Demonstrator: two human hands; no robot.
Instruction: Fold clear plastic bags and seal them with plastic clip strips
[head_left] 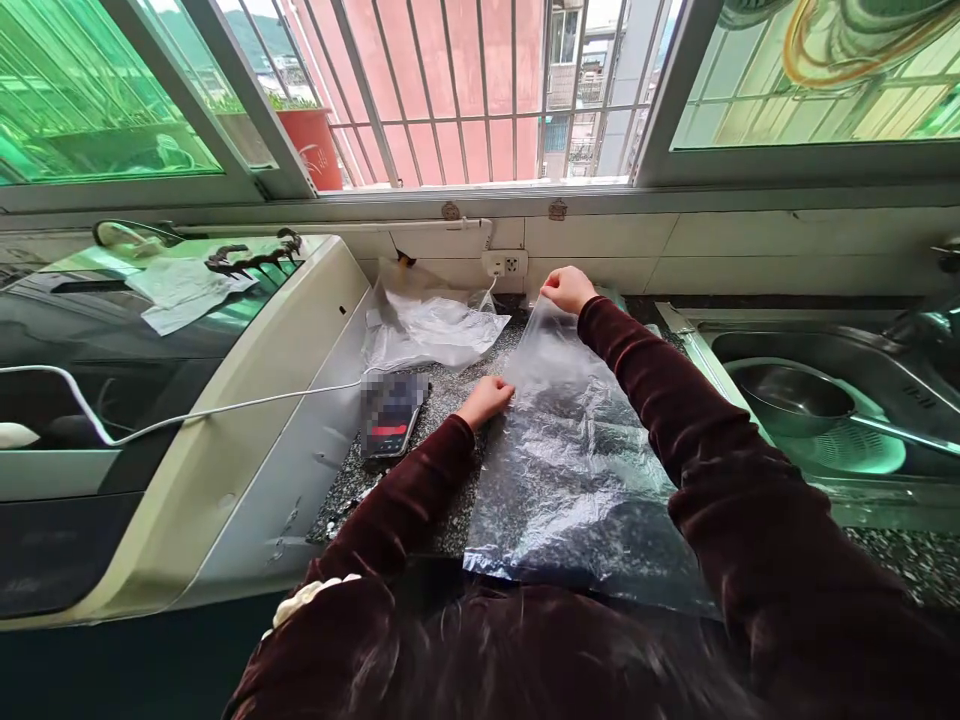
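A clear plastic bag (570,450) lies spread over the speckled countertop (450,500), its surface wrinkled and shiny. My right hand (568,290) pinches the far end of the bag and lifts it slightly near the wall. Farther down, my left hand (486,402) is closed on the bag's left edge. Just left of that hand, a phone (392,415) rests on the counter with a white cable (247,402) passing by its top. Behind the phone sits a crumpled heap of other clear plastic (431,325).
At the left stands a large washing machine (277,440) with a cloth (191,290) and a dark claw clip (255,258) on top. On the right is a steel sink (892,370) holding a pan (791,395) and a green strainer (862,445). A wall socket (505,263) is behind the counter.
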